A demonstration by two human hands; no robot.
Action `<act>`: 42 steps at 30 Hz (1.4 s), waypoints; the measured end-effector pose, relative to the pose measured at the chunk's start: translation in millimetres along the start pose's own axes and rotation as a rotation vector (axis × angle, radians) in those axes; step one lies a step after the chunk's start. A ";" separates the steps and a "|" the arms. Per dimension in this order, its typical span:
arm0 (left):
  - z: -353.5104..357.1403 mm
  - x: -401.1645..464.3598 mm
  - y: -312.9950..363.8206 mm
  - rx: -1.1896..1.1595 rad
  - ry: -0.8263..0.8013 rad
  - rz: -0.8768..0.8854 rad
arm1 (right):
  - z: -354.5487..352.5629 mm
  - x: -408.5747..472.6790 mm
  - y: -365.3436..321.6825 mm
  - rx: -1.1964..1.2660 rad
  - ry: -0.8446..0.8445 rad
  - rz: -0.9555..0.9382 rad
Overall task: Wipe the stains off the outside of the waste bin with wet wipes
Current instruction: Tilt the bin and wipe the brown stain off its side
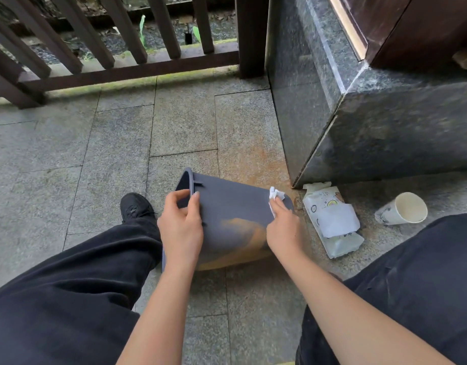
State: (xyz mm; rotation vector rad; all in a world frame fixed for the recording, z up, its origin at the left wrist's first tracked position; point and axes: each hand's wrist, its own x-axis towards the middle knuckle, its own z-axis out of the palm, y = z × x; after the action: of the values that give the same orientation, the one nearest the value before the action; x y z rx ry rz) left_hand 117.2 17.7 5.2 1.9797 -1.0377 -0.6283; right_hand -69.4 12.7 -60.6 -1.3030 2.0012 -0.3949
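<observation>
Sideways on the floor lies the waste bin, orange-stained; left hand grips its rim, right hand presses a wet wipe against its base end.

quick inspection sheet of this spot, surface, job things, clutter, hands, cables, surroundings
surface: grey speckled stone floor tiles, with an orange-brown stain by the pillar base.
job's things: dark grey plastic waste bin lies on its side, orange-brown smear on its outer wall; white wet wipe against the bin near its base; opened wet wipe pack on the floor to the right.
clutter: white paper cup lying on its side.
grippers: left hand grips the bin rim; right hand holds the wipe.
cables: nothing seen.
surroundings: dark wooden railing, polished grey stone pillar.
</observation>
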 end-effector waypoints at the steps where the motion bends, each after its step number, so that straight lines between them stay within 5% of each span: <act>1: 0.9 2.0 0.6 -0.005 0.001 0.012 | 1.1 -4.5 -5.7 0.017 -0.020 -0.033; 4: 4.1 3.3 3.0 -0.033 -0.067 0.047 | 5.7 -17.7 -32.6 0.099 -0.087 -0.205; 7: 8.8 -3.3 0.0 -0.102 -0.306 0.093 | 7.0 -29.9 -66.7 0.200 -0.087 -0.414; 12: 10.1 -15.3 -7.6 0.045 -0.506 0.269 | -0.2 -32.9 -79.0 0.282 -0.098 -0.508; 19: 14.0 -20.4 -9.4 0.065 -0.353 0.328 | 2.4 -19.5 -58.6 0.168 -0.136 -0.524; 33: 13.6 -37.2 -4.7 0.095 -0.174 0.211 | -5.9 6.3 19.2 0.243 0.039 0.165; 42: 12.8 -28.3 -8.8 0.092 -0.197 -0.007 | 11.5 -63.6 -59.2 0.277 -0.180 -0.434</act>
State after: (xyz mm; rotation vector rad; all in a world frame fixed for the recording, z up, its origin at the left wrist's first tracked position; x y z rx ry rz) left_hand 96.6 39.1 -7.5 2.0319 -1.1979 -0.8053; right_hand -6.1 44.0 -8.7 -1.5270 1.4489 -0.7031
